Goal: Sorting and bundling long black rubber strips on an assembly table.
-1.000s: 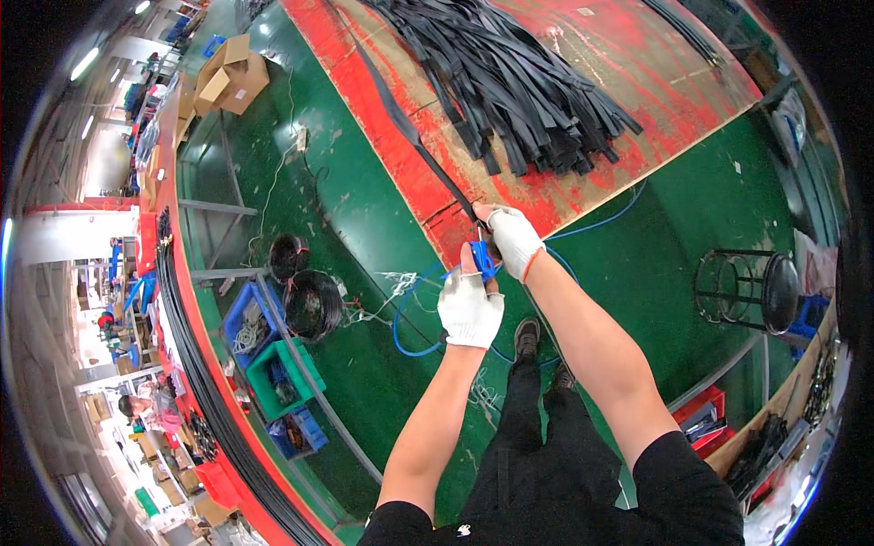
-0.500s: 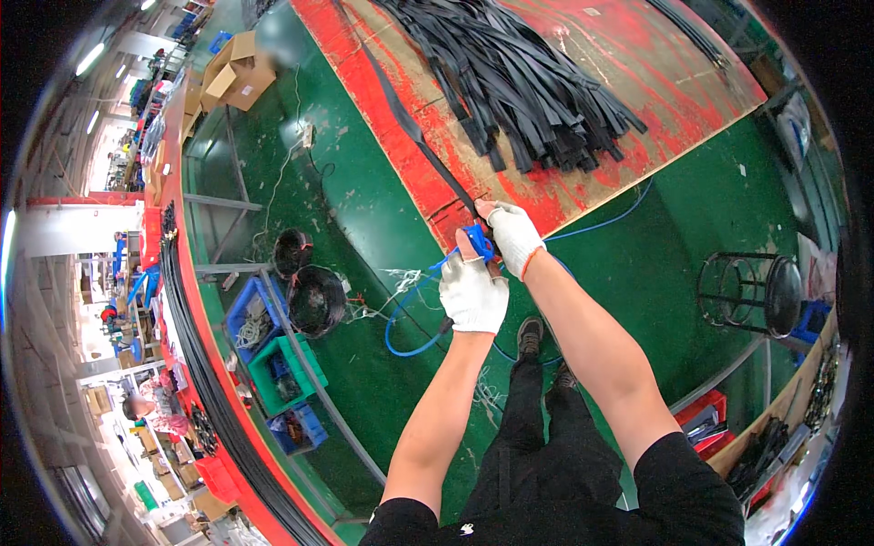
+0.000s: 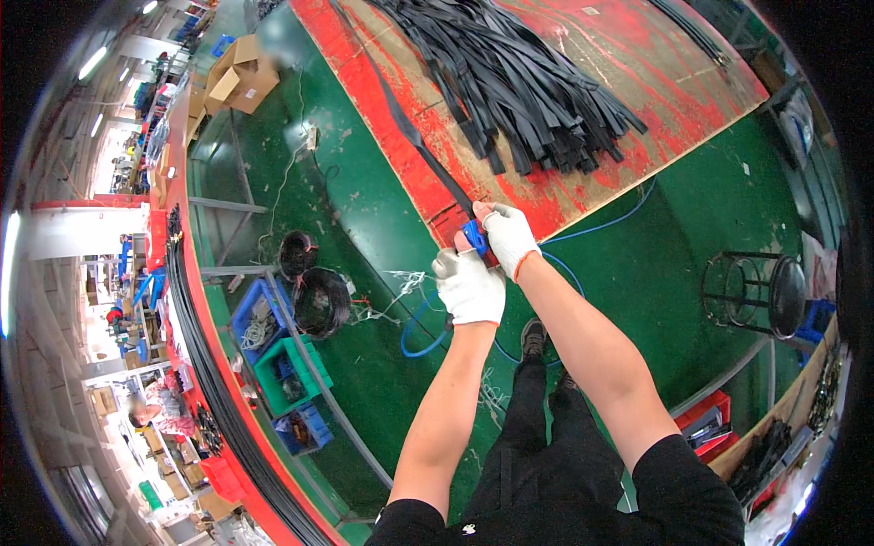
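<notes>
My gloved left hand [image 3: 471, 287] is closed round a blue air gun [image 3: 474, 237] at the near corner of the red table, thumb up against its body. A blue hose [image 3: 417, 348] hangs in a loop below that hand. My gloved right hand [image 3: 510, 235] pinches the near end of a long, flat black sleeve [image 3: 444, 181], right beside the air gun. The sleeve runs away along the table's left edge. Whether the gun's tip sits inside the sleeve end is hidden by my fingers.
A big pile of flat black sleeves [image 3: 537, 109] lies on the worn red table [image 3: 655, 118]. A black round stool [image 3: 783, 296] stands at right. Blue and green crates [image 3: 273, 382], black coils [image 3: 320, 305] and a long rack of black tubing [image 3: 205, 364] are at left.
My left hand has shifted slightly left, and its fingers curl more tightly round the air gun. The hose loop has moved right. My right hand stays at the sleeve end.
</notes>
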A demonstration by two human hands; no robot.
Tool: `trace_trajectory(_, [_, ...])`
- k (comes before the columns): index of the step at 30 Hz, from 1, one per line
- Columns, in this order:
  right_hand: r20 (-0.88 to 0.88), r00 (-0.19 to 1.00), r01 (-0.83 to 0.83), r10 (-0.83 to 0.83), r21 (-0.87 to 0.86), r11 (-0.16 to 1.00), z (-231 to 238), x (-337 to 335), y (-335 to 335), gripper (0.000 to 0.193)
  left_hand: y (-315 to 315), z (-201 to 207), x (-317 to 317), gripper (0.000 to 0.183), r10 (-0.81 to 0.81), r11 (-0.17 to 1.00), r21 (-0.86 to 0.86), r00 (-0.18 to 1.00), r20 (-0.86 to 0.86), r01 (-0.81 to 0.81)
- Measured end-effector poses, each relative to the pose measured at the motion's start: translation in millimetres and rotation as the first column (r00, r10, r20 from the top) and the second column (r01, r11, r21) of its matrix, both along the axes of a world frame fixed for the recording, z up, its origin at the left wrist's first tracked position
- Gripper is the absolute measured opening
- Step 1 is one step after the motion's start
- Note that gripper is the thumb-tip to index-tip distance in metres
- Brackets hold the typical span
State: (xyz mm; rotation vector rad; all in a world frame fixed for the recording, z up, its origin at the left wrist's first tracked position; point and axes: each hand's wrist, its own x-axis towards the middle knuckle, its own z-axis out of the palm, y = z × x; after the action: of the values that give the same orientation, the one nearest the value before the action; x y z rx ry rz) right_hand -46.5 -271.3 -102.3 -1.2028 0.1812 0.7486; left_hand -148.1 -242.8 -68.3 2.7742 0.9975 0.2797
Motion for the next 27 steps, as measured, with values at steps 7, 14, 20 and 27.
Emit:
trace_trajectory(7, [-0.041, 0.999, -0.015, 0.016, 0.030, 0.999, 2.1, -3.2, 4.2, 0.028, 25.3, -29.1, -3.6, 0.053, -0.072, 0.996, -0.039, 0.964, 0.256, 0.085])
trace_trajectory(14, [-0.025, 1.000, -0.005, 0.005, 0.003, 1.000, 3.3, -3.9, 7.5, 0.027, 29.7, -23.5, 3.3, 0.095, -0.224, 0.969, -0.049, 0.949, 0.223, 0.241])
trace_trajectory(20, [0.006, 1.000, -0.013, 0.013, 0.002, 1.000, -1.6, 0.2, 3.2, 0.025, 31.3, -39.5, 8.7, 0.099, -0.274, 0.961, 0.081, 0.944, 0.186, 0.263])
trace_trajectory(27, [0.641, 0.763, 0.155, 0.080, -0.302, 0.940, -7.4, -27.9, -23.4, 0.026, 52.6, -99.7, 1.6, 0.099, -0.215, 0.956, -0.129, 0.930, 0.299, 0.263])
